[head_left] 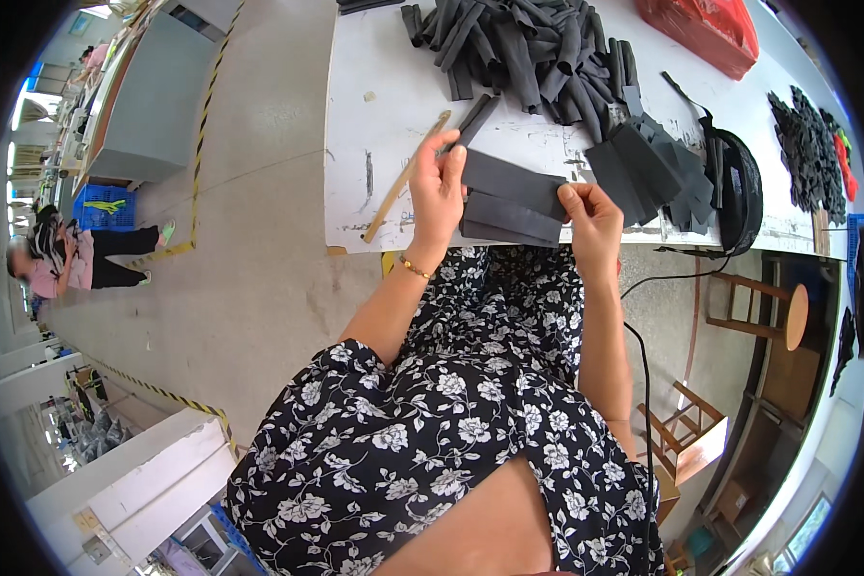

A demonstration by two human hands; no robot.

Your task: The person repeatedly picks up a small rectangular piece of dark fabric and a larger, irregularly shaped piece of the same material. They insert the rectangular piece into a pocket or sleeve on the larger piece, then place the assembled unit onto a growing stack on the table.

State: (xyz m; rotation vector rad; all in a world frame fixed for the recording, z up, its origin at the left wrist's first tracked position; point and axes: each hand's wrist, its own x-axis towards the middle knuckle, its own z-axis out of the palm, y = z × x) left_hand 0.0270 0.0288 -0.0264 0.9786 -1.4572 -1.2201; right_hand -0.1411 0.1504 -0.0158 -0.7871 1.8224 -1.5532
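Right hand (595, 223): thumb and fingers closed on one black panel (514, 180). Left hand (438, 197): fingers curled beside its opposite edge, grip unclear. Surface (394, 110): heaped black rolls (516, 53).

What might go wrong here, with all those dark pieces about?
The right hand pinches one end of a flat black piece, which might slip if that grip loosens. The wooden stick lies beside the left hand, one end close to the edge of the table, so a bump could knock it off. The black cable beside the right forearm could snag.
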